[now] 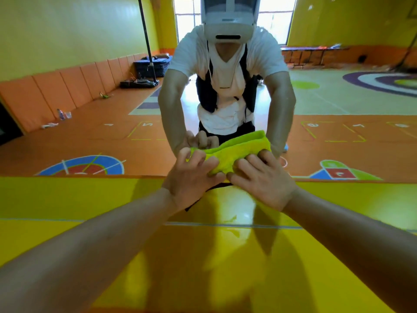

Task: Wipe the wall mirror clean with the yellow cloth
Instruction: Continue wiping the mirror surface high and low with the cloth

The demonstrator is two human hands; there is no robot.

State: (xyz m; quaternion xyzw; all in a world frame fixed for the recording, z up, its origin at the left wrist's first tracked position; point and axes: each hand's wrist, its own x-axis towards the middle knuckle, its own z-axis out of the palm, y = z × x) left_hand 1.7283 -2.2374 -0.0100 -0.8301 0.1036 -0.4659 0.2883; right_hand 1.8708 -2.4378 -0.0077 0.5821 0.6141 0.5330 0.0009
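Pressing yellow cloth [239, 152] onto wall mirror [90, 136] near its bottom edge, left hand [194, 177] and right hand [259, 179] each gripping an end, likely for even pressure.

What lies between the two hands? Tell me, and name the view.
The cloth, bunched against the mirror, spans from left hand to right hand; head view.

A bright window [186, 21] lit a room with yellow walls [67, 30]. Beside the window stood a black pole [145, 35], and orange wall pads [67, 86] ran from there along the wall's foot. Nearer than the window, the glossy orange floor [101, 136] bore a painted target [85, 166].
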